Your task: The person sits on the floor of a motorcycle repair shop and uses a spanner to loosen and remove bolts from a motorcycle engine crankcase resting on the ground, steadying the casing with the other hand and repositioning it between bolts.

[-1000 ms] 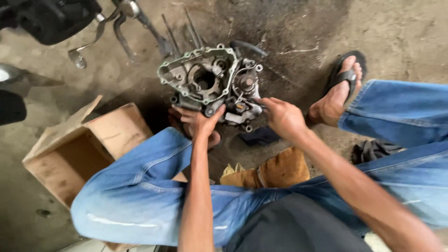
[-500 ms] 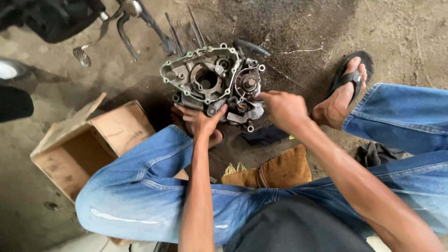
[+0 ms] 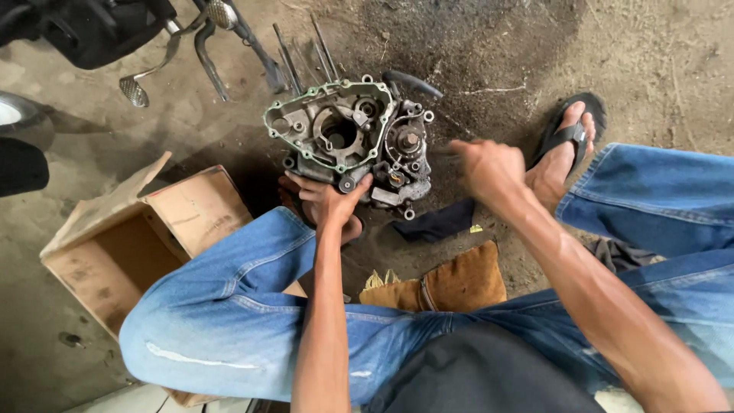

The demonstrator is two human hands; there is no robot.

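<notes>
Oil-stained floor (image 3: 650, 53): left hand (image 3: 325, 200), fingers curled, grips engine crankcase (image 3: 348, 138) lower edge; right hand (image 3: 489, 168) fisted, contents unclear. Casting likely heavy, rigid, greasy.

Floor (image 3: 650, 53) was bare dirty concrete, with a big dark oily stain at the far middle. An open cardboard box (image 3: 130, 245) sat near left, and motorcycle parts with a foot pedal (image 3: 149, 76) sat far left. Daylight was soft and even.
</notes>
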